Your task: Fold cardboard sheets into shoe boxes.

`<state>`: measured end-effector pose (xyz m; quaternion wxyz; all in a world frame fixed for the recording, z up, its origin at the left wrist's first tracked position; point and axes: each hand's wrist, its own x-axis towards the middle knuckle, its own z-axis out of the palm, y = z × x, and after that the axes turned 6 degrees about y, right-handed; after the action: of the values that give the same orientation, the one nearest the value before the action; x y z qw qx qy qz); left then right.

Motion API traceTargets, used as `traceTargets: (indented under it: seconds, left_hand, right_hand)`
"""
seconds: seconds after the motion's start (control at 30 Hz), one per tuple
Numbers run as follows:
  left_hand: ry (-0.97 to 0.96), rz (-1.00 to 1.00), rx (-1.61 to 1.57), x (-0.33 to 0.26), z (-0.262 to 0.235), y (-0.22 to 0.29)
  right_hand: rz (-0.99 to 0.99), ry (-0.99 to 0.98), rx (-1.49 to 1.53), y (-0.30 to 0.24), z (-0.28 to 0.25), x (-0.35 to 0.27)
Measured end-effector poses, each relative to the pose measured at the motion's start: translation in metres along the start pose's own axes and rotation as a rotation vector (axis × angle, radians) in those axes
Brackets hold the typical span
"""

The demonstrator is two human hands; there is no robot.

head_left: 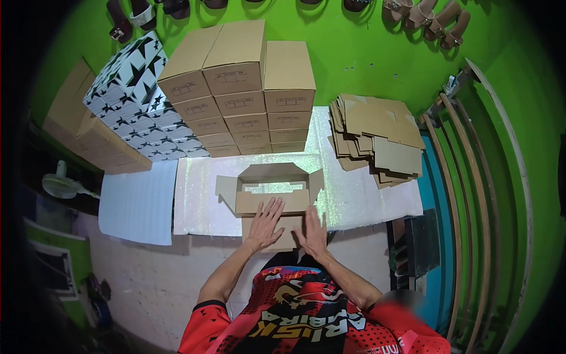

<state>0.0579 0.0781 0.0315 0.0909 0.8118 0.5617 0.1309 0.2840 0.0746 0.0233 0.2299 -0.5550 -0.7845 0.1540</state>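
Cardboard box (250,203), apparently mid-folding; left hand (266,225) and right hand (313,234) spread at its near side; flaps (226,189) likely need tucking.

One wide view looks from head height, steeply down and forward, over the near table (365,209), toward the green wall (348,74).

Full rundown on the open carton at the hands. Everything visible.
The carton is plain brown, apparently cardboard, part-folded and open-topped. It sits on the shiny table cover, which shows through an opening in its bottom. Side flaps splay outward; another stands along the back. A front panel extends toward the person. The left hand lies across the front; the right hand is at the front right corner.
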Motion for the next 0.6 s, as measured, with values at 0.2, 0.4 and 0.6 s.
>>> traceTargets:
  seconds: [0.2, 0.4, 0.6]
  left_hand:
    - [-0.015, 0.02, 0.012, 0.003, -0.002, 0.0]
    - [-0.019, -0.003, 0.011, 0.001, 0.0, 0.001]
    - [-0.026, -0.015, 0.02, 0.002, 0.002, 0.001]
  right_hand:
    - [0.21, 0.133, 0.269, 0.02, -0.014, 0.053]
    - [-0.084, -0.07, 0.034, 0.01, -0.005, 0.067]
    - [-0.13, -0.087, -0.06, 0.011, 0.0, 0.076]
